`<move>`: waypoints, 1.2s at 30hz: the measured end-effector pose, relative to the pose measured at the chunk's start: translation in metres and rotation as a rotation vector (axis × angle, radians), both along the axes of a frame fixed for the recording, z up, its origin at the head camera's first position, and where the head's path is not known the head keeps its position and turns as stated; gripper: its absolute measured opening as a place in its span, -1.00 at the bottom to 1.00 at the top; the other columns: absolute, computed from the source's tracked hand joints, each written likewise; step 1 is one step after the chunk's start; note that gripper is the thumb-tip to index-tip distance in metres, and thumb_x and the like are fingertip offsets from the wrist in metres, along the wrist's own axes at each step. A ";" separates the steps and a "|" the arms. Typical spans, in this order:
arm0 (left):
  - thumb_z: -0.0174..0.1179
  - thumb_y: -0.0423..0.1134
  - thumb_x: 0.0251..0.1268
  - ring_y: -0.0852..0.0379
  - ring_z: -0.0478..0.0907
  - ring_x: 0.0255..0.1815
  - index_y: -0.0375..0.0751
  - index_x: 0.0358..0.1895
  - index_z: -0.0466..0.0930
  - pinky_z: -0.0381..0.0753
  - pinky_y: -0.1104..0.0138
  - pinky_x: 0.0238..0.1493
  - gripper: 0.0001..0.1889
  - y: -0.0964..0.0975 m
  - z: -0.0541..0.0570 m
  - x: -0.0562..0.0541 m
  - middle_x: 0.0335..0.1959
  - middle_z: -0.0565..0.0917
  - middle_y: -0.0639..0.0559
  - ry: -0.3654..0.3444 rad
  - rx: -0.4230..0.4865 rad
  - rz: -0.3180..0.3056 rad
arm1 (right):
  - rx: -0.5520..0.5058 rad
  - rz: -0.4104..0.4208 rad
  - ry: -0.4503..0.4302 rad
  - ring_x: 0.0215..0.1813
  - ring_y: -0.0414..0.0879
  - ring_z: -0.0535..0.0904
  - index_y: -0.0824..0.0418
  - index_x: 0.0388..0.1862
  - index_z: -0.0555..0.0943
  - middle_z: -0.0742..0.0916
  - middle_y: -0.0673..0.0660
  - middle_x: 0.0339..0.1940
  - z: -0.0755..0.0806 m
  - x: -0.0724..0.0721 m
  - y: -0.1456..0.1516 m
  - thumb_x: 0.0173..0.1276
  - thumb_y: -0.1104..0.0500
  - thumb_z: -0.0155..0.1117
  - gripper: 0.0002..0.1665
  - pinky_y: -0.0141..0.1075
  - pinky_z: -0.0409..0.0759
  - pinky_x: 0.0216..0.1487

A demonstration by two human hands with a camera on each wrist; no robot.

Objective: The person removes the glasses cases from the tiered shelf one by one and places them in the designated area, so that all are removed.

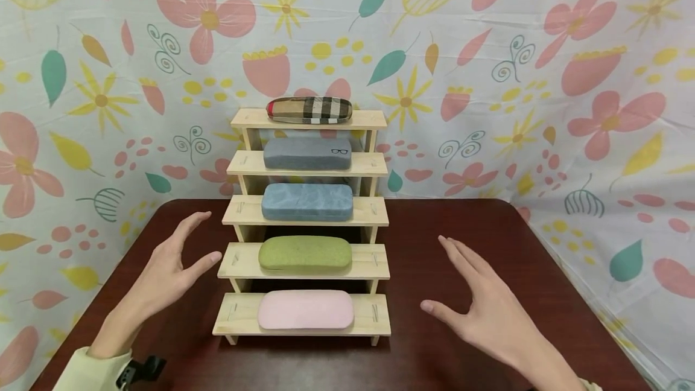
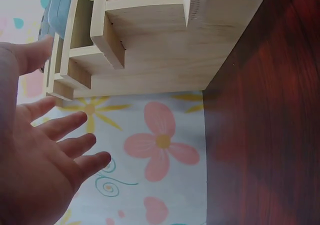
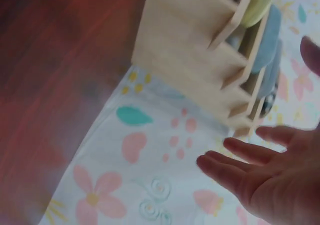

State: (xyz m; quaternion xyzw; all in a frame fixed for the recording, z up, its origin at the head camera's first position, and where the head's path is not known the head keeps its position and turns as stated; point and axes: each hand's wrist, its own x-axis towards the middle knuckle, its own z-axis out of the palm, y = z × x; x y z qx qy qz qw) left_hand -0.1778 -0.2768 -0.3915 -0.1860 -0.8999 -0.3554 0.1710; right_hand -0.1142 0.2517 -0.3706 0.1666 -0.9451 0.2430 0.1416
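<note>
A wooden stepped rack [image 1: 230, 312] holds one glasses case on each tier. From bottom to top sit a pink case [image 1: 306, 309], a green case [image 1: 306, 253], a light blue case [image 1: 307, 202], a grey-blue case [image 1: 298, 154] with a small glasses mark, and a plaid case [image 1: 309, 110]. My left hand [image 1: 163, 273] hovers left of the rack, thumb and fingers spread apart, holding nothing. On the other side, my right hand [image 1: 488, 312] is held up with fingers extended and nothing in it, farther from the rack than the left.
The rack stands on a dark red-brown table [image 1: 456, 228]. Behind and at both sides hangs a white cloth [image 1: 347, 29] printed with flowers and leaves. A black strap device [image 1: 142, 371] is on the left wrist, over a pale sleeve [image 1: 89, 371].
</note>
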 end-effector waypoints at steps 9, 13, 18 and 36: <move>0.44 -0.40 0.34 -0.21 0.29 0.54 0.19 0.72 0.02 0.26 0.63 0.35 0.02 0.000 -0.009 -0.012 0.52 0.39 -0.25 -0.022 0.071 -0.092 | -0.114 0.153 0.078 0.49 -0.08 0.46 -0.20 0.68 0.30 0.50 -0.11 0.54 0.001 0.011 -0.032 0.13 -0.22 0.72 0.19 -0.53 0.25 0.42; 0.43 -0.44 0.34 -0.26 0.35 0.50 0.11 0.69 0.08 0.34 0.58 0.34 -0.03 0.000 -0.011 -0.017 0.49 0.43 -0.26 -0.040 0.107 -0.116 | -0.123 0.241 0.051 0.48 -0.13 0.47 -0.10 0.64 0.38 0.53 -0.13 0.51 -0.002 0.011 -0.044 0.12 -0.15 0.74 0.13 -0.39 0.38 0.43; 0.41 -0.46 0.35 -0.31 0.44 0.44 0.03 0.69 0.07 0.39 0.58 0.30 -0.05 0.002 -0.011 -0.019 0.46 0.45 -0.31 -0.078 0.125 -0.149 | -0.111 0.306 -0.005 0.46 -0.16 0.49 -0.04 0.60 0.44 0.55 -0.16 0.47 -0.007 0.013 -0.057 0.17 -0.15 0.70 0.04 -0.08 0.56 0.34; 0.30 -0.59 0.40 0.01 0.63 0.30 0.02 0.71 0.14 0.66 0.32 0.16 -0.09 0.001 -0.012 -0.023 0.35 0.60 -0.27 -0.149 0.213 -0.270 | -0.183 0.445 -0.126 0.41 -0.13 0.54 0.03 0.56 0.48 0.62 -0.07 0.41 -0.039 -0.003 -0.085 0.26 -0.14 0.65 -0.06 -0.05 0.60 0.30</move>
